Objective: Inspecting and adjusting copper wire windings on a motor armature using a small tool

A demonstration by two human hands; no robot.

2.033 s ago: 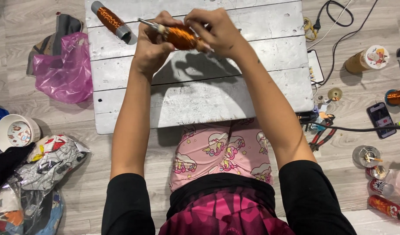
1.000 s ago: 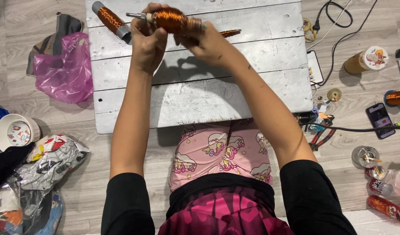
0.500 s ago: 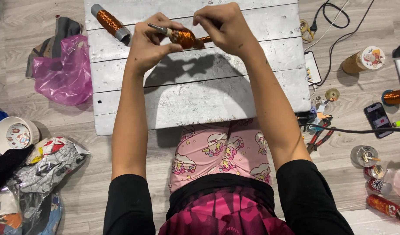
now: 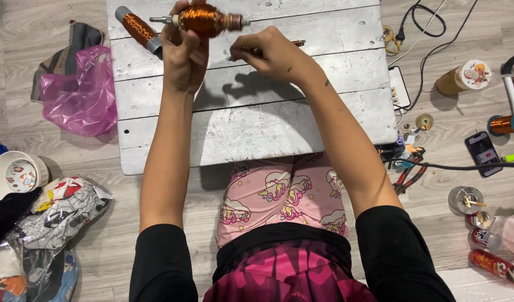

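My left hand (image 4: 181, 53) grips a motor armature wound with copper wire (image 4: 204, 19), its metal shaft lying level above the far part of a white-painted wooden board (image 4: 257, 120). My right hand (image 4: 268, 53) hovers just right of it, fingers pinched together on something too small to make out. A thin brown stick-like piece (image 4: 297, 42) shows past the right hand on the board. A second copper-wound coil with grey ends (image 4: 137, 29) lies at the board's far left corner.
A pink plastic bag (image 4: 81, 95) and paper cup (image 4: 13, 173) lie on the floor at left. At right are cables (image 4: 419, 33), a phone (image 4: 483, 153), pliers (image 4: 407, 176), a wire spool (image 4: 500, 124), a paper tube (image 4: 464, 77) and small cans (image 4: 492, 263).
The left hand has lifted the armature up and away from the board. The right hand has come off it, dropping lower and to the right.
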